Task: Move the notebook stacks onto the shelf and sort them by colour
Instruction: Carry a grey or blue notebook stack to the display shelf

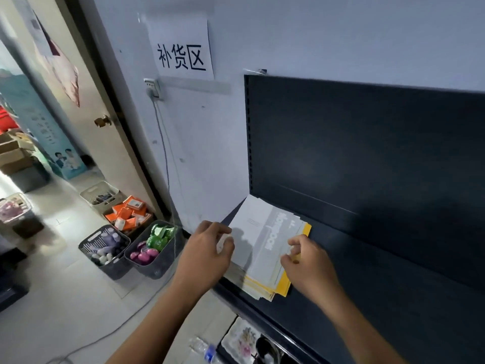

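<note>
A stack of notebooks [265, 240] lies at the left end of the dark shelf [380, 271]. The upper ones are white and grey, and yellow ones [284, 285] show underneath and along the right side. My left hand [210, 248] grips the stack's left edge, fingers curled over the top white notebook. My right hand [307, 261] pinches the right edge of the upper grey notebook with curled fingers. Both forearms reach in from the bottom of the view.
The shelf has a dark back panel [367, 143] against a white wall with a paper sign [181, 51]. Baskets of goods [126, 248] stand on the floor to the left, next to a hanging cable [168, 179]. A lower shelf holds items [249, 342].
</note>
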A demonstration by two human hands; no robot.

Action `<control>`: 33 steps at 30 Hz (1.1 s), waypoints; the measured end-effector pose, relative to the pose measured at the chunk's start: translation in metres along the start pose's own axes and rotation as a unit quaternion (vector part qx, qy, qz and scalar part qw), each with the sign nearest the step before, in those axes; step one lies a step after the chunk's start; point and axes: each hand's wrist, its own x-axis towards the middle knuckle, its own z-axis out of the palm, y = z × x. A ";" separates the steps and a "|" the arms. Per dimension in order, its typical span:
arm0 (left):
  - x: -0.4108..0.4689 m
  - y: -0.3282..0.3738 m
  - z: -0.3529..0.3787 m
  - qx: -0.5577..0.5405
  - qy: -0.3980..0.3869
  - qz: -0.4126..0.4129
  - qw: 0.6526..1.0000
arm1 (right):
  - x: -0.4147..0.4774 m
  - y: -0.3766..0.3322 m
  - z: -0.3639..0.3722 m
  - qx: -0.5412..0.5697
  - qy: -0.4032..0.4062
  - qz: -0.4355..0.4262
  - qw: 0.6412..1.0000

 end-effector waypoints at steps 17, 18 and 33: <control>0.104 -0.043 0.049 0.004 -0.153 0.112 0.982 | 0.052 -0.029 0.035 0.193 0.139 0.254 0.937; 0.106 -0.046 0.051 0.002 -0.151 0.119 0.981 | 0.054 -0.031 0.038 0.194 0.144 0.264 0.934; 0.106 -0.043 0.049 -0.019 -0.177 0.059 0.982 | 0.066 -0.048 0.059 0.066 0.136 0.300 0.942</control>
